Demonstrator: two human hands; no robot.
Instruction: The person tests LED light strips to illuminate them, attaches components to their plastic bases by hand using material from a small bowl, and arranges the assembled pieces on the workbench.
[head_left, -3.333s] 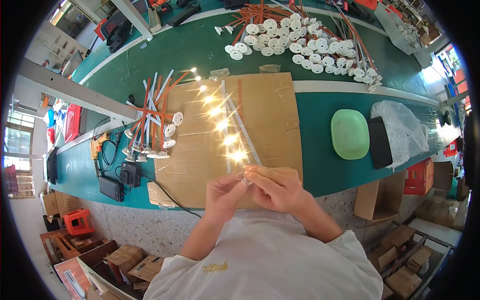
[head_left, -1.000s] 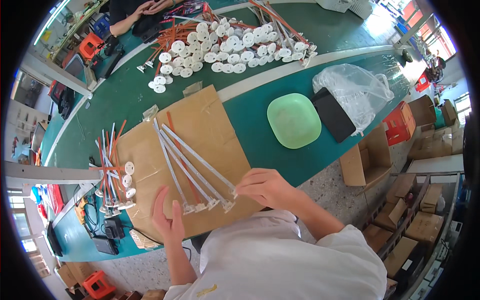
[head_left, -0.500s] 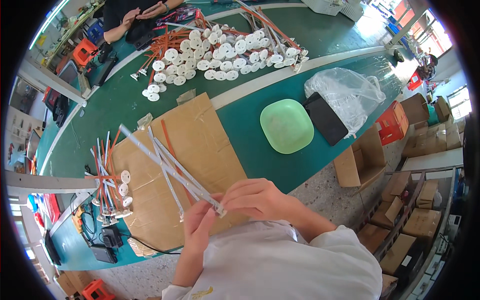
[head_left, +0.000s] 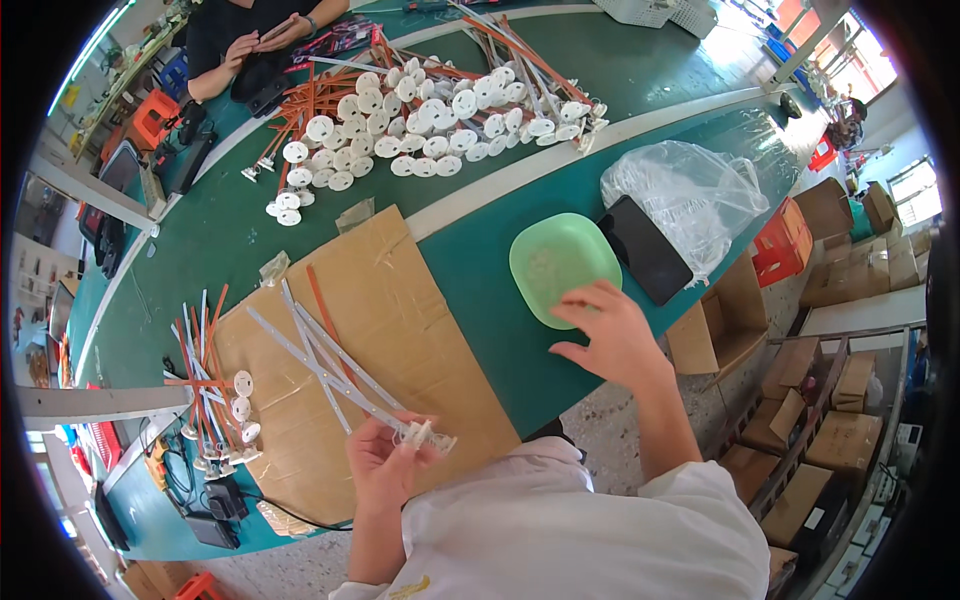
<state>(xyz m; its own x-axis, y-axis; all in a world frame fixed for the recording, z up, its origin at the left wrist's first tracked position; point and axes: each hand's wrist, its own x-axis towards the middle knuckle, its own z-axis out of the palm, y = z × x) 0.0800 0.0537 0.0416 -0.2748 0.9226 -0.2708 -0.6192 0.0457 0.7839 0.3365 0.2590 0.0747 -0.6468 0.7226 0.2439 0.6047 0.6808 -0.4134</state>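
Note:
My left hand (head_left: 383, 468) is closed on the end of a long, thin white strip (head_left: 318, 362), where a small white fitting (head_left: 418, 433) shows at the fingers. The strip slants up over a brown cardboard sheet (head_left: 455, 350). Two similar pale strips and an orange-red strip (head_left: 322, 300) lie on that sheet under it. My right hand (head_left: 622, 345) hovers at the near edge of a shallow light-green tray (head_left: 527, 262), thumb and fingers apart. No held thing shows in it. Small pale bits, too faint to name, lie in the tray.
Right of the tray are a flat black object (head_left: 650, 250) and a clear plastic bag (head_left: 690, 190). Strips with white round discs (head_left: 430, 115) form a big pile at the back; a smaller bunch (head_left: 210, 390) lies left. Another person's hands (head_left: 265, 40) are at the far side.
My right hand has left the strip's end and moved right to the green tray, opening. My left hand keeps the strip, lowered a little. The view has shifted slightly.

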